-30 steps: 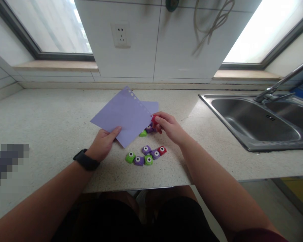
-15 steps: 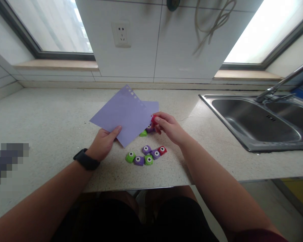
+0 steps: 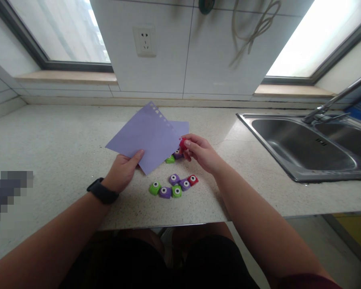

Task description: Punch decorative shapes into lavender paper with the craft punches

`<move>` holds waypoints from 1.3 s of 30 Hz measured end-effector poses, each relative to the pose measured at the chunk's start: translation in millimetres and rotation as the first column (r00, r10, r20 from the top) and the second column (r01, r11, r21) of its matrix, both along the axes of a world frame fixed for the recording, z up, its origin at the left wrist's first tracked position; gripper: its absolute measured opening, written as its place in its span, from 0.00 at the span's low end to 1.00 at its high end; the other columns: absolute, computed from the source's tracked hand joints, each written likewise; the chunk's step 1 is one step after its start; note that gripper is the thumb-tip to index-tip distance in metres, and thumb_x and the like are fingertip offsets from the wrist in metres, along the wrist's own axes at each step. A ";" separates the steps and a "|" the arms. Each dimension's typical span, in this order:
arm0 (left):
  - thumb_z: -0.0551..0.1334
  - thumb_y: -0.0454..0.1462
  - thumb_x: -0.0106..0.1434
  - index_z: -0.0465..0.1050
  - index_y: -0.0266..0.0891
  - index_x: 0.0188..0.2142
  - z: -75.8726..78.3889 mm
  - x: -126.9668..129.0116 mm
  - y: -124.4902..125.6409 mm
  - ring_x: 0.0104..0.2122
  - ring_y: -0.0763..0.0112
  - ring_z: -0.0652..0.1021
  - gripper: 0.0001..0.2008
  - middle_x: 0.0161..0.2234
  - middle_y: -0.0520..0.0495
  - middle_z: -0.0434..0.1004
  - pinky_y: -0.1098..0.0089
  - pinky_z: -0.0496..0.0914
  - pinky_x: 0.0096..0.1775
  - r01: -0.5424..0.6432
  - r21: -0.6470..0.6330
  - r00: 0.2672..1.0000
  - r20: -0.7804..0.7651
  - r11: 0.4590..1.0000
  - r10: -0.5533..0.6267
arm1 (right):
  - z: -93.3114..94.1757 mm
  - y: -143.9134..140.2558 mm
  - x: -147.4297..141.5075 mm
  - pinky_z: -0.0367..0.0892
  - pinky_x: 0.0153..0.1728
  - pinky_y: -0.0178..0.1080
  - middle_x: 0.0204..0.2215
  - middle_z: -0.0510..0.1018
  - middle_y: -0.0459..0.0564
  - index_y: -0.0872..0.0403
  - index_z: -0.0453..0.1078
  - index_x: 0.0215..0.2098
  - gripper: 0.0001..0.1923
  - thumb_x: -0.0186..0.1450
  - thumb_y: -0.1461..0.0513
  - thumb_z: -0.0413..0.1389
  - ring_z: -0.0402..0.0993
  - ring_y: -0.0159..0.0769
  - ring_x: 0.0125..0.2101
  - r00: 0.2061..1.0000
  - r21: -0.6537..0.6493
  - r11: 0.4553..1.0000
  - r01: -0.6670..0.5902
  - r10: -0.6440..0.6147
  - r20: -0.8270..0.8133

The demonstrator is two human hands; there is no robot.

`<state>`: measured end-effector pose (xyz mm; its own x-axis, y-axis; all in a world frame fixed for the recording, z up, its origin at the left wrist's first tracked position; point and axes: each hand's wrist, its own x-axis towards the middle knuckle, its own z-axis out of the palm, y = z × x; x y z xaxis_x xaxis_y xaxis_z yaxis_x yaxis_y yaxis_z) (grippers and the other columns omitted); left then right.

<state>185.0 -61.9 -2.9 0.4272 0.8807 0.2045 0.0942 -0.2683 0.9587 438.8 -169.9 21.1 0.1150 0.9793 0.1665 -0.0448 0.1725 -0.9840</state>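
Observation:
My left hand (image 3: 124, 168) grips a sheet of purple paper (image 3: 144, 136) by its near edge, thumb on top. Small cut-out holes run along the sheet's far right edge. Between the thumb and fingers of my right hand (image 3: 200, 150) is a red craft punch (image 3: 183, 143), at the paper's right corner. Beneath that corner a green punch (image 3: 170, 159) and a purple punch (image 3: 178, 154) are partly covered. Closer to me lie several more punches in green (image 3: 155, 188), purple (image 3: 165, 192) and red (image 3: 193, 180). A second purple sheet (image 3: 182, 127) shows behind the held one.
A speckled countertop (image 3: 63, 132) carries everything. To the right is a steel double sink (image 3: 301, 176) with a faucet (image 3: 319, 112). The tiled wall behind has a socket (image 3: 144, 41) and a hanging looped cord (image 3: 255, 32). The counter's front edge (image 3: 168, 225) is close to my body.
The held sheet has shifted very slightly to the left. Both hands keep their grips, and the punches on the counter stay in place.

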 end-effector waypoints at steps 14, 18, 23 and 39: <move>0.65 0.53 0.65 0.80 0.35 0.49 2.0 -0.4 -0.9 0.58 0.53 0.76 0.24 0.53 0.40 0.82 0.61 0.66 0.64 -0.071 0.048 0.997 -0.002 0.996 0.071 | 5.5 -2.7 0.0 0.65 0.25 0.33 0.31 0.83 0.49 0.54 0.69 0.42 0.19 0.64 0.50 0.66 0.73 0.29 0.25 0.999 -0.004 0.999 -0.032 0.033 0.032; 0.65 0.53 0.64 0.80 0.35 0.40 4.3 -0.4 -1.5 0.45 0.55 0.81 0.21 0.40 0.41 0.85 0.62 0.75 0.50 -0.063 0.024 0.998 -0.030 0.998 0.064 | 5.8 -2.7 1.4 0.66 0.25 0.34 0.32 0.83 0.50 0.53 0.69 0.42 0.20 0.64 0.49 0.66 0.73 0.29 0.25 0.999 0.006 1.000 -0.021 0.021 0.041; 0.66 0.52 0.64 0.72 0.39 0.23 3.7 -2.5 -0.4 0.23 0.68 0.72 0.22 0.21 0.49 0.73 0.68 0.69 0.28 0.085 -0.055 0.994 -0.063 0.995 -0.088 | 3.3 -0.8 3.1 0.65 0.25 0.33 0.31 0.80 0.45 0.52 0.70 0.43 0.20 0.61 0.51 0.68 0.71 0.28 0.26 0.997 0.087 0.994 0.061 -0.064 0.034; 0.68 0.49 0.63 0.71 0.40 0.20 2.6 -3.1 -1.1 0.23 0.68 0.71 0.21 0.20 0.49 0.72 0.67 0.68 0.30 0.083 -0.113 0.995 -0.049 0.990 -0.089 | -0.1 0.6 -5.4 0.68 0.28 0.33 0.31 0.80 0.46 0.54 0.74 0.41 0.18 0.59 0.55 0.71 0.73 0.28 0.28 0.998 0.109 0.992 0.060 -0.060 -0.004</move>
